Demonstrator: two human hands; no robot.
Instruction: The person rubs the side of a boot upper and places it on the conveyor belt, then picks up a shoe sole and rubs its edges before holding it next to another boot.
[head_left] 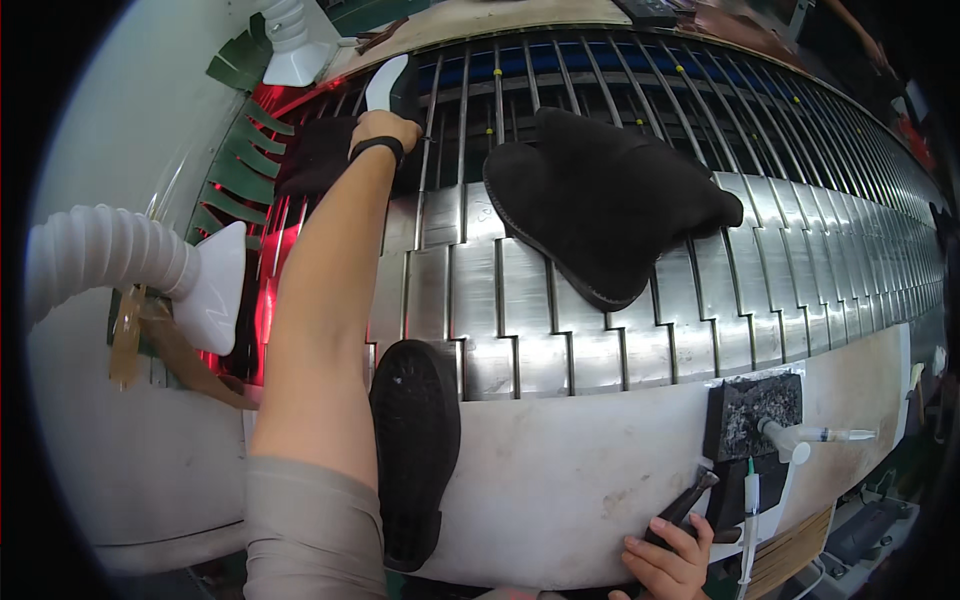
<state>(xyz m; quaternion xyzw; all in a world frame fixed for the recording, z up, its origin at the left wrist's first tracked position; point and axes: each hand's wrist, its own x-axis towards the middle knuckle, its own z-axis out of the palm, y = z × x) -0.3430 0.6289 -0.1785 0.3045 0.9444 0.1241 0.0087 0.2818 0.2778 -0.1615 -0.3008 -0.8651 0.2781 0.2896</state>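
Note:
My left hand (385,128), with a black band at its wrist, is stretched far out to the conveyor's left end. Its fingers are closed on a shoe sole (390,85) with a white face and black side. Dark boot-like material (318,158) lies just left of that hand; its full shape is hidden. My right hand (670,562), at the lower edge, is wrapped round a black-handled tool (688,500) whose tip kind is unclear. A black boot (610,200) lies on its side on the conveyor. Below it, a black sole (415,450) rests beside my left forearm.
Metal rollers and plates form the conveyor (620,345). Green strips (245,160) hang at a red-lit opening on the left. White hoses with nozzles (210,285) jut out nearby. On the white bench (560,470) sit a black block (755,415) and thin dispensing tubes (750,510).

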